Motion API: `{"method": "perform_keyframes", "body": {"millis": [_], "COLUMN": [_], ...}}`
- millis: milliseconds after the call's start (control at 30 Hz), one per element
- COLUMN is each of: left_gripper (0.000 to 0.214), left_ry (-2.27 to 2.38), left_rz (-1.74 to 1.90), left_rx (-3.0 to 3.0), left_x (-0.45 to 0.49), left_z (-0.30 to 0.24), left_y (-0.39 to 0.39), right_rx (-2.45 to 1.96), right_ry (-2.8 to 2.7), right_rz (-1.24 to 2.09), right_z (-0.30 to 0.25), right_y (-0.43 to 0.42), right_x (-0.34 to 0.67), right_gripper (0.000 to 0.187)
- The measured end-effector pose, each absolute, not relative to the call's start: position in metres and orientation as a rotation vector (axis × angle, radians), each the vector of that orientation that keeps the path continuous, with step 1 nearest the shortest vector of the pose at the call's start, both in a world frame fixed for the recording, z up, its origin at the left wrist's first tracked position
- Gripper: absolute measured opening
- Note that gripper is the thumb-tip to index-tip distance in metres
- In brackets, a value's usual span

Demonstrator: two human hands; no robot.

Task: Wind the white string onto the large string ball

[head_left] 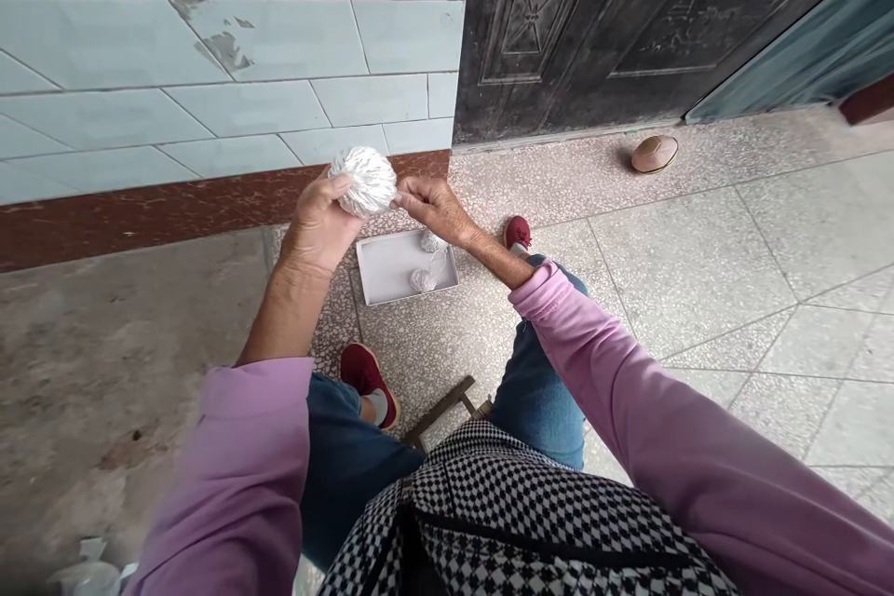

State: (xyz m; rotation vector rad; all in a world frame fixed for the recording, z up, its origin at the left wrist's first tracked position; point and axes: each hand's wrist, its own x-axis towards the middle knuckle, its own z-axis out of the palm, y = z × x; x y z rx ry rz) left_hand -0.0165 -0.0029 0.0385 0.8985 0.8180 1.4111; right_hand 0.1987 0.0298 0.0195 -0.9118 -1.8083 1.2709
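Observation:
A white ball of yarn (pixel 368 182) is held up in front of the tiled wall. My left hand (pixel 318 222) wraps round it from the left and below, thumb on its near face. At the ball's right side my right hand (pixel 434 208) is closed in a pinch; the strand between its fingertips is too fine to make out clearly. Below both hands a shallow white tray (pixel 384 284) lies on the floor. Inside its right half are two smaller white yarn balls (pixel 423 280), with loose thread between them.
A dark carved door (pixel 559 28) stands at the back right, with a tan rounded object (pixel 655 154) on the floor before it. My red shoes (pixel 363 372) flank the tray. A brown stool-like frame (pixel 447 405) shows between my legs. White containers (pixel 88 573) sit at lower left.

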Motion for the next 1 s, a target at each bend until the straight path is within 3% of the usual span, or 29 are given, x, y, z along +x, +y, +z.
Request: {"method": "perform_keyframes", "body": {"millis": [200, 467, 733, 1000], "left_gripper": [0.075, 0.077, 0.071, 0.078], "left_ry": [1.013, 1.315, 0.953, 0.767], "left_rz": [1.497, 1.318, 0.867, 1.061], "left_rx": [0.946, 1.238, 1.312, 1.111], "left_x": [-0.029, -0.03, -0.021, -0.02], "left_z": [0.011, -0.002, 0.029, 0.039], "left_y": [0.014, 0.016, -0.008, -0.015], "right_rx": [-0.861, -0.929, -1.052, -1.038], "right_ry": [-1.966, -1.811, -1.636, -1.53], "right_rz": [1.273, 1.345, 1.333, 1.454], "right_z": [0.025, 0.048, 0.051, 0.033], "right_y": [0.012, 0.016, 0.03, 0.04], "right_x": [0.199, 0.211, 0.219, 0.208], "right_gripper": [0.039, 0.051, 0.063, 0.067]}}
